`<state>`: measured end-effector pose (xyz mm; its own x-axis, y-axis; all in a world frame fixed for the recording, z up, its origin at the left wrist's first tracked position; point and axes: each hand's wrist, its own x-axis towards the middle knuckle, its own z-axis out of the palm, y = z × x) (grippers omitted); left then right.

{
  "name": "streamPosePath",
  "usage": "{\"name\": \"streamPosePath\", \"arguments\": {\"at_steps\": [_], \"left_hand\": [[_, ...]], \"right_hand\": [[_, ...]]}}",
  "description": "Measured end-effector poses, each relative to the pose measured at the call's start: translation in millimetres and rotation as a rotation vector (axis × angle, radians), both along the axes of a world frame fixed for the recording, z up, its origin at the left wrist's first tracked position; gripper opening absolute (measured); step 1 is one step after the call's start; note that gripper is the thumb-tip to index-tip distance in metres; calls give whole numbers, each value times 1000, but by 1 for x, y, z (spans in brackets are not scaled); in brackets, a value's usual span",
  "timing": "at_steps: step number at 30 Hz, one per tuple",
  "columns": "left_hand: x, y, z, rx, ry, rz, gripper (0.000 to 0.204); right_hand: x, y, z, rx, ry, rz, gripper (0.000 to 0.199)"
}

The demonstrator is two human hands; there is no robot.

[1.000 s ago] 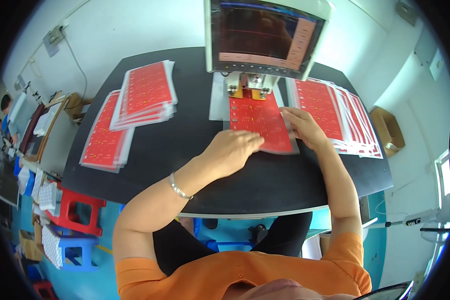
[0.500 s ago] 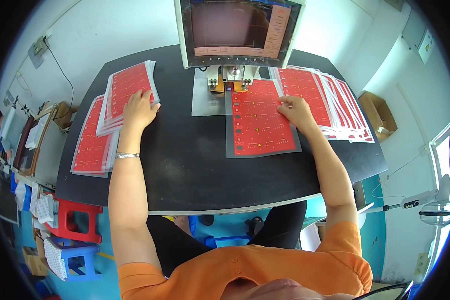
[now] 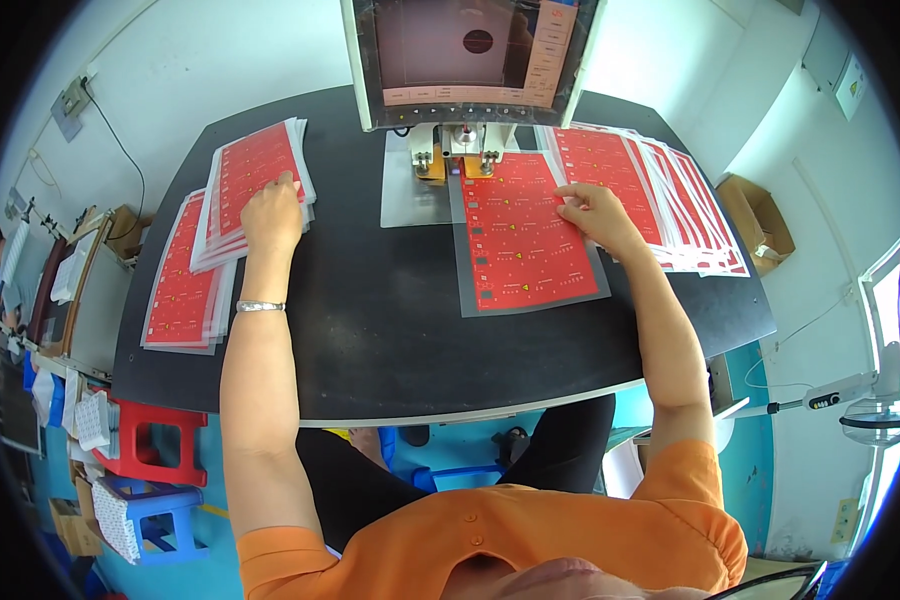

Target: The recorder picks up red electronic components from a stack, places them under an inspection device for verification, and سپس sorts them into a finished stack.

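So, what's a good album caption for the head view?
Left hand on a stack of red sheets, right hand at the edge of one sheet on the black table.

white walls, blue floor, red stool, bright window

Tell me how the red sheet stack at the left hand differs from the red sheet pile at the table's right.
The left stack is fairly compact, while the right pile fans out widely. The left stack lies partly over another stack; the right pile lies on the black table. Both hold red printed sheets with pale margins.
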<state>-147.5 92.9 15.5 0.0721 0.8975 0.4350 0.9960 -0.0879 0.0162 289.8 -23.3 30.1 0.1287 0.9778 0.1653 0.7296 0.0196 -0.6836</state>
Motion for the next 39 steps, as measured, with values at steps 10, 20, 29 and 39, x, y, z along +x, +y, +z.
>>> {"name": "streamPosePath", "arguments": {"at_steps": [10, 20, 29, 39], "left_hand": [[11, -13, 5, -30, 102, -25, 41], [13, -12, -1, 74, 175, -62, 27], [9, -8, -3, 108, 90, -82, 19], [14, -12, 17, 139, -121, 87, 10]], "right_hand": [[16, -5, 18, -230, 357, 133, 31], [-3, 27, -17, 205, 97, -105, 29], [-6, 34, -16, 71, 61, -81, 28], [-7, 10, -3, -28, 451, -7, 31]]}}
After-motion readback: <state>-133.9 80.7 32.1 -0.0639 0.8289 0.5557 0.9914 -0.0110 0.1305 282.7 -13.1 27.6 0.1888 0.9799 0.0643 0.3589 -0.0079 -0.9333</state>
